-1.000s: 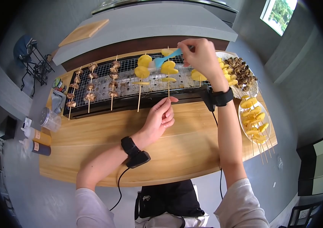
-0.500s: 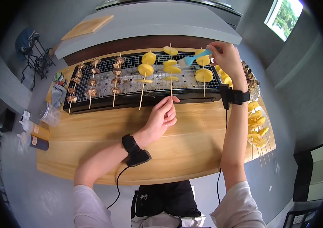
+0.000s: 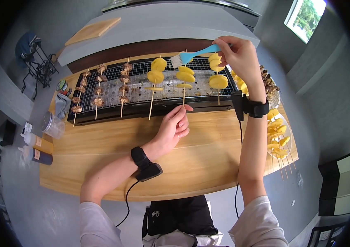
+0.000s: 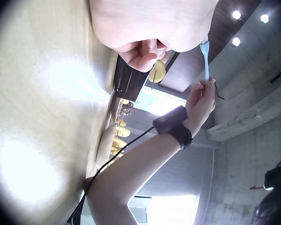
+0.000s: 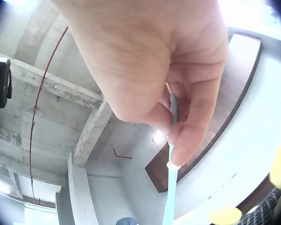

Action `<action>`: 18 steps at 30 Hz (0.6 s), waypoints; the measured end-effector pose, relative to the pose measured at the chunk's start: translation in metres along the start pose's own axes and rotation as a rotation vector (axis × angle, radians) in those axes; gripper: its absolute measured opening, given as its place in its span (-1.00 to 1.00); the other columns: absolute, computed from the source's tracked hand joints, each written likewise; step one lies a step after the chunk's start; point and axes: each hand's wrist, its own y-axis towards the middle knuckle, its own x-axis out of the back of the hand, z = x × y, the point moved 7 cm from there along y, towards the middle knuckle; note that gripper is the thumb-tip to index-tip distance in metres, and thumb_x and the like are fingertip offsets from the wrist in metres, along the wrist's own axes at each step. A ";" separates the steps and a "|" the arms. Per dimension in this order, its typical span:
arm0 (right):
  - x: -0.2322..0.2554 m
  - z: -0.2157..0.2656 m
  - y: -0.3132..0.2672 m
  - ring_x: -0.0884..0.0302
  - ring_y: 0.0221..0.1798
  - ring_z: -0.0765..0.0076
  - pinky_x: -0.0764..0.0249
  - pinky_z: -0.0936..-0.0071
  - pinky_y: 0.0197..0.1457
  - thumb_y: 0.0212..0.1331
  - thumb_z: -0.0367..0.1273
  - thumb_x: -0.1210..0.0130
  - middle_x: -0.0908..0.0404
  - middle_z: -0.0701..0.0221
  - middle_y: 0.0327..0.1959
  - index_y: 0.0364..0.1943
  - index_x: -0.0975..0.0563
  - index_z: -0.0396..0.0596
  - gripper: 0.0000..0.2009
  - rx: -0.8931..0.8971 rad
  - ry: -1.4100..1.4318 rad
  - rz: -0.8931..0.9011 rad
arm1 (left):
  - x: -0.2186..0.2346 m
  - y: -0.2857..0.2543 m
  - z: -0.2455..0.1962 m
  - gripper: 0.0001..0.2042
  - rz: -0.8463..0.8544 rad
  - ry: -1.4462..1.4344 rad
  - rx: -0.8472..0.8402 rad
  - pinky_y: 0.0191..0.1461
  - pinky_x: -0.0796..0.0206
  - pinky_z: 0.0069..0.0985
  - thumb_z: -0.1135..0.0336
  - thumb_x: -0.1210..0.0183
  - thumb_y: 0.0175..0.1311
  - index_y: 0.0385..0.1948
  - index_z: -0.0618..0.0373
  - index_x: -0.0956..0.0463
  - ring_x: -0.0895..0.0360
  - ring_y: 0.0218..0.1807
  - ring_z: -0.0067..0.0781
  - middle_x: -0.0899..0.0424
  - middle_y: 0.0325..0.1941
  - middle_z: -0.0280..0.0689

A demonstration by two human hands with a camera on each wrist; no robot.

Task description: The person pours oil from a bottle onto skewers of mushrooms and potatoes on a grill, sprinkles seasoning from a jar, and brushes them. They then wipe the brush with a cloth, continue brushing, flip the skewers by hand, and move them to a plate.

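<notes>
My left hand (image 3: pixel 172 130) pinches the lower end of a wooden skewer of yellow slices (image 3: pixel 185 77) at the front edge of the black grill (image 3: pixel 142 108). My right hand (image 3: pixel 243 59) grips the blue handle of a brush (image 3: pixel 197 52) above the grill's far side. The brush's pale bristles (image 3: pixel 176 61) hang over the mesh between two skewers of yellow slices; whether they touch anything is unclear. In the right wrist view, thumb and fingers pinch the blue handle (image 5: pixel 170 197). The left wrist view shows the left hand (image 4: pixel 152 28) with its fingers curled.
Mushroom skewers (image 3: pixel 124 88) lie on the grill's left half. Another yellow skewer (image 3: pixel 218 81) lies to the right. Plates with yellow skewers (image 3: pixel 280 131) and mushrooms (image 3: pixel 270 84) stand right. A jar (image 3: pixel 53 125) and two bottles (image 3: pixel 38 143) stand left on the wooden table (image 3: pixel 142 177).
The right hand first moved right with the brush, then the brush head swung back left, away from the rightmost skewer. The left hand keeps its hold on the skewer's end.
</notes>
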 end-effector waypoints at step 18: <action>0.031 -0.007 -0.003 -0.68 -0.55 0.40 -0.51 0.58 -0.48 0.24 -0.39 -0.13 -0.63 0.29 -0.59 -0.20 -0.65 -0.26 -0.80 0.016 -0.310 -0.011 | -0.014 -0.004 0.000 -0.82 -0.040 -0.050 -0.002 -0.61 0.11 -0.73 0.25 0.07 0.51 -0.07 0.14 -0.39 0.00 -0.65 -0.77 -0.15 -0.59 -0.55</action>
